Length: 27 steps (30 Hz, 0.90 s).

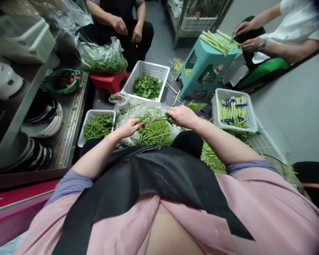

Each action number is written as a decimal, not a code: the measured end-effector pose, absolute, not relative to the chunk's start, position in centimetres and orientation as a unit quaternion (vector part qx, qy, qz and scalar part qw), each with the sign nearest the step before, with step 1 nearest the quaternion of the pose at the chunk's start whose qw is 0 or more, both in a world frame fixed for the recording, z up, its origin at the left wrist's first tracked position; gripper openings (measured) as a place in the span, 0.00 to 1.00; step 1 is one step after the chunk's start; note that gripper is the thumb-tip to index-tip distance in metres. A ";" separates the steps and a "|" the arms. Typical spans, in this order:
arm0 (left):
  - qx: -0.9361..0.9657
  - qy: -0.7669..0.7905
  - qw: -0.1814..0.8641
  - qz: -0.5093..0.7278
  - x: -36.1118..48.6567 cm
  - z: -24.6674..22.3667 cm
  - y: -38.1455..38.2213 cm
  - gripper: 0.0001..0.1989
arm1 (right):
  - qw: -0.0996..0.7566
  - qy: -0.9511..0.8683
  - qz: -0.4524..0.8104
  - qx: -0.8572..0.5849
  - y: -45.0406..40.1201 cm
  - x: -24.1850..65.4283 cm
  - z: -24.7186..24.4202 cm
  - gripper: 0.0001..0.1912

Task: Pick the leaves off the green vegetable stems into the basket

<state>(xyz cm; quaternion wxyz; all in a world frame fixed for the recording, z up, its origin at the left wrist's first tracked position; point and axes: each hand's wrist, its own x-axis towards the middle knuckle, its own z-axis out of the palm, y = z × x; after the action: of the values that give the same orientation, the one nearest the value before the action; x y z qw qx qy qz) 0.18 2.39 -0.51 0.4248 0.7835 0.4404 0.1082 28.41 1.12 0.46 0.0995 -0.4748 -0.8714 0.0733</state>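
Observation:
Between my two hands stretch a few thin green vegetable stems (157, 119). My left hand (129, 128) is closed on one end of them, fingertips pinched together. The fingers of my right hand (183, 115) are closed round the other end, where some darker green shows. Just below both hands lies a clear plastic bag (127, 115), its mouth open over a heap of cut green stems (154, 134). A white basket of leafy greens (99, 126) stands to the left of the bag. Beyond my hands, a larger white basket (163, 79) holds picked leaves (148, 87).
A red stool (101, 84) carries a bag of greens (103, 58). One person sits behind it; another cuts stalks on a teal stool (196, 56). At right stands a basket of banded stalks (234, 111). Steel shelving (66, 138) with stacked dishes runs along the left.

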 end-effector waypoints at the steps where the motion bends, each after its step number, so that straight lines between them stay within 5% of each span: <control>1: 0.782 0.443 0.424 0.112 0.1 -0.6 2.3 0.18 | 0.184 -0.831 0.124 -0.509 1.3 28.7 -0.3 0.06; 4: 0.778 0.453 0.417 0.119 -0.1 -0.8 2.1 0.18 | 0.473 -0.585 0.228 -0.618 2.0 30.1 -1.6 0.13; 7: 0.778 0.457 0.419 0.099 -0.3 -0.6 2.1 0.18 | 0.580 -0.477 0.169 -0.639 1.7 30.9 -0.7 0.16; 9: 0.771 0.451 0.443 0.073 -0.2 -0.3 2.2 0.17 | 0.497 -0.623 0.090 -0.597 0.6 30.0 0.7 0.15; 14: 0.686 0.433 0.582 0.056 0.7 0.3 2.3 0.13 | 0.096 -0.933 -0.025 -0.347 -1.3 24.2 2.7 0.15; 18: 0.615 0.420 0.662 0.089 1.7 0.5 1.8 0.08 | 0.030 -0.946 -0.042 -0.320 -0.3 22.0 0.9 0.14; 22: 0.553 0.382 0.727 0.139 1.8 0.3 1.8 0.08 | 0.168 -0.886 0.138 -0.408 0.3 22.4 -1.8 0.09; 27: 0.444 0.377 0.796 0.166 1.1 -2.6 2.0 0.12 | 0.566 -0.408 0.385 -0.604 0.8 25.5 -5.0 0.14</control>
<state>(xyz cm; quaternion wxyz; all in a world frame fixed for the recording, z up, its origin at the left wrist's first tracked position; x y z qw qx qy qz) 1.09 1.95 -2.64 0.7956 0.4440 0.3774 0.1657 25.50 0.79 -5.00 0.5660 -0.6043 -0.4082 0.3846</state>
